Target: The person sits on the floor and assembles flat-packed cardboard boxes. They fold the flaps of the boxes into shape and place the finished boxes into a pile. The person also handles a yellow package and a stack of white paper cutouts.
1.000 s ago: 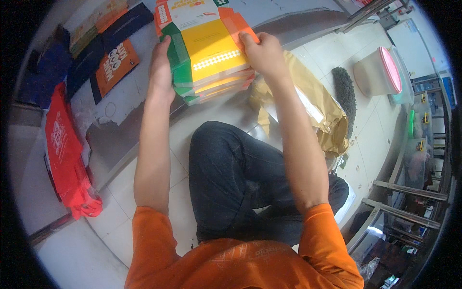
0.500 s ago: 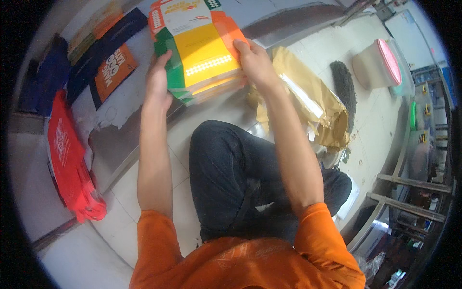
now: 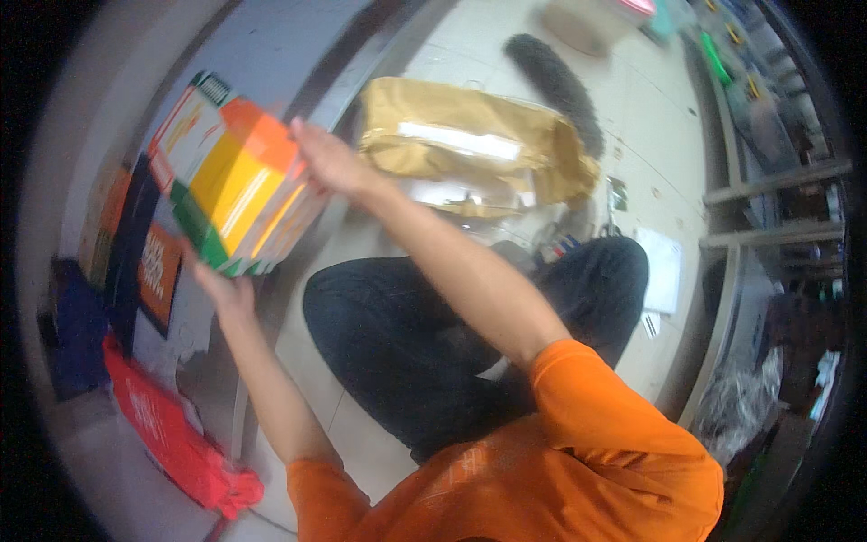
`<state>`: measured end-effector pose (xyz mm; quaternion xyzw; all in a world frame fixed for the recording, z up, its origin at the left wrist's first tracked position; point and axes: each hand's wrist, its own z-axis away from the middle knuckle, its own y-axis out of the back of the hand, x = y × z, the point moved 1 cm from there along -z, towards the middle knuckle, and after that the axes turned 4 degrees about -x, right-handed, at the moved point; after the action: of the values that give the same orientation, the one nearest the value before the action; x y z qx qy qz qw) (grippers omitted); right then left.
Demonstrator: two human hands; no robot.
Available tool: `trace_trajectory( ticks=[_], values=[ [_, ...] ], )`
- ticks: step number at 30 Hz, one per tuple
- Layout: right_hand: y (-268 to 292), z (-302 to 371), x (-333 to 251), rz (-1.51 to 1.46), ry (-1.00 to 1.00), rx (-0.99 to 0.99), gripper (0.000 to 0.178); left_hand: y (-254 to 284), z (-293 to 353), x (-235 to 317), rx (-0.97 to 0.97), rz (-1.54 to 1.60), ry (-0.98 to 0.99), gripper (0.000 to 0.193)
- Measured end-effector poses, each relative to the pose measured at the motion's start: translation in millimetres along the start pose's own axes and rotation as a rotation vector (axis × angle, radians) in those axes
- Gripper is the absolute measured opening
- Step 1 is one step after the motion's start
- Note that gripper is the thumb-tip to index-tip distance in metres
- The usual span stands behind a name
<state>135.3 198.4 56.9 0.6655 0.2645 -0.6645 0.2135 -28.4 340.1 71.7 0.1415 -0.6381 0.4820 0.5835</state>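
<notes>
A thick stack of flat printed cardboard box blanks (image 3: 233,185), coloured yellow, green, orange and white, is held up at the left, over the ledge. My left hand (image 3: 219,287) grips its near green end, with some fingers hidden beneath. On the orange side my right hand (image 3: 332,161) clasps the edge, thumb on top. The stack is tilted and a little blurred by motion. Close to my left hand, a dark flat pack with an orange panel (image 3: 160,275) lies on the ledge.
A torn gold-brown paper wrapper (image 3: 470,108) lies on the tiled floor beyond my crossed legs (image 3: 388,334). Past it are a dark fuzzy roll (image 3: 555,86) and a pink-lidded tub (image 3: 587,25). A red bag (image 3: 172,434) sits at left; a metal rack (image 3: 777,181) stands at right.
Both hands have carried the stack leftward and somewhat nearer, turning it. The view has swung left, so the wrapper and the rack appear shifted.
</notes>
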Motion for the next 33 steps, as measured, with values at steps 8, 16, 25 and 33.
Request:
trace_trajectory(
  ticks=[8,16,25,33],
  values=[
    [196.3,110.0,119.6,0.933,-0.198,0.454,0.026,6.0,127.0,-38.5,0.002,-0.931,-0.74,0.016],
    [237.2,114.7,144.8,1.151,-0.636,0.78,0.05,-29.7,137.2,-62.6,-0.178,-1.099,-0.573,0.006],
    [294.5,112.8,169.2,0.567,-0.765,0.539,0.053,-42.2,148.4,-69.5,-0.193,-1.355,-0.657,0.008],
    [224.4,125.9,69.9,-0.287,-0.308,0.417,0.031,-49.9,161.4,-62.6,-0.224,-1.309,-0.538,0.022]
  ],
)
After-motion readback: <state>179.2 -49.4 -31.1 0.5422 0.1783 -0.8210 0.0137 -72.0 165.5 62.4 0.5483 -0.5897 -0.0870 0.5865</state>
